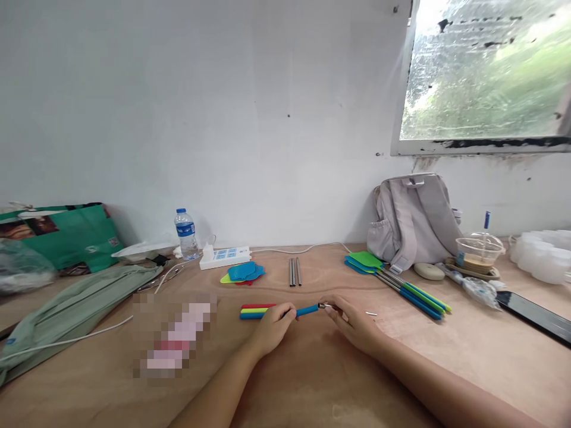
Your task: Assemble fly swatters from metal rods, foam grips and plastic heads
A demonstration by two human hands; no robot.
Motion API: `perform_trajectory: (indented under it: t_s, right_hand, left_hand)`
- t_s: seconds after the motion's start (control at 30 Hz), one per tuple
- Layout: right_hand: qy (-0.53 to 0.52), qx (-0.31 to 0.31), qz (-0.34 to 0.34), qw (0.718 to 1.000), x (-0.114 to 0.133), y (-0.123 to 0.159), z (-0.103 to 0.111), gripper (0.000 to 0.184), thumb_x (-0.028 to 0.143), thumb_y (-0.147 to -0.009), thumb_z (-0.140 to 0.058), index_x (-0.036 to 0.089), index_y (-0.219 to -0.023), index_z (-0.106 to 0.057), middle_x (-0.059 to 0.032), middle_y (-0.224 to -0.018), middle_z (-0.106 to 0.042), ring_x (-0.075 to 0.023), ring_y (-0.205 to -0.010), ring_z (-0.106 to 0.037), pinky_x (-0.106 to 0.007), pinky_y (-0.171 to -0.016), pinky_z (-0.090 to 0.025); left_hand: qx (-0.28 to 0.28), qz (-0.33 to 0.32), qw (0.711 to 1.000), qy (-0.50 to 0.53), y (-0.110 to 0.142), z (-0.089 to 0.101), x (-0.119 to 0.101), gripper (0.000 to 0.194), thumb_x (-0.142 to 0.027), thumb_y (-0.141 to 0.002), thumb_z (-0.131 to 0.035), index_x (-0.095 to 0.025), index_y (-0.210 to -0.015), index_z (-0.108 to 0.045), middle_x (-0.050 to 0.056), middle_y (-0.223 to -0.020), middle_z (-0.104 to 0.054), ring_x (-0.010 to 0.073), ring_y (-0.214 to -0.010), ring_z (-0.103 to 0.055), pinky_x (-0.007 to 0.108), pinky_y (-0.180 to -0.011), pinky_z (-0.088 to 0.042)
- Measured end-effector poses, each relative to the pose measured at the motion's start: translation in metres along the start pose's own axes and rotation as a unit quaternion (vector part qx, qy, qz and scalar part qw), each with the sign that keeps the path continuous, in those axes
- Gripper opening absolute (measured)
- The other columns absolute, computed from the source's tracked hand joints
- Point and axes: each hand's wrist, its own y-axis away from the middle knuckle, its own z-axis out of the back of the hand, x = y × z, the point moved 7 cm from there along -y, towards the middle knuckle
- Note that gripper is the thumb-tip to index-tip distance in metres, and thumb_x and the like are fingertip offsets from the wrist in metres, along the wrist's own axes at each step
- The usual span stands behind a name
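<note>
My left hand (274, 328) is closed around a blue handle tube (307, 310), which points right across the middle of the table. At its right end, my right hand (352, 324) pinches a short visible bit of metal tube (321, 305); the fingers hide the rest. I cannot tell whether tube and handle are joined. Partly behind my left hand lie red, yellow and blue handle tubes (252, 312). Farther back are several loose metal tubes (292, 272) and a pile of blue, yellow and red fly swatter heads (243, 272).
Assembled fly swatters (413, 291) with green and blue heads lie to the right, before a grey backpack (413, 220). A power strip (225, 257), water bottle (186, 235) and green cloth (84, 309) are left. A plastic cup (478, 252) and black phone (535, 316) are right.
</note>
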Motion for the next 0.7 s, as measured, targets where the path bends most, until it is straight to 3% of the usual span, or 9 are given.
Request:
perform_trajectory:
  t_s: [0.4, 0.7]
  right_hand:
    - [-0.016, 0.002, -0.007, 1.000, 0.000, 0.000, -0.001, 0.027, 0.033, -0.088, -0.037, 0.022, -0.105, -0.055, -0.0071, -0.102, -0.062, -0.0204, -0.094, -0.056, -0.034, -0.080, -0.043]
    - [-0.020, 0.015, 0.001, 1.000, 0.001, 0.001, -0.003, 0.026, 0.030, -0.087, -0.038, 0.022, -0.105, -0.055, -0.0061, -0.098, -0.063, -0.0190, -0.088, -0.057, -0.031, -0.077, -0.043]
  left_hand:
    - [0.022, 0.019, 0.998, 0.061, -0.002, -0.004, 0.010, 0.031, -0.042, -0.083, -0.033, -0.019, -0.072, -0.050, -0.004, -0.057, -0.038, 0.0135, -0.059, -0.040, 0.024, -0.058, -0.034]
    - [0.038, 0.021, 0.996, 0.081, -0.003, -0.004, 0.014, 0.028, -0.040, -0.082, -0.036, -0.019, -0.070, -0.050, -0.004, -0.061, -0.039, 0.0119, -0.059, -0.038, 0.023, -0.058, -0.033]
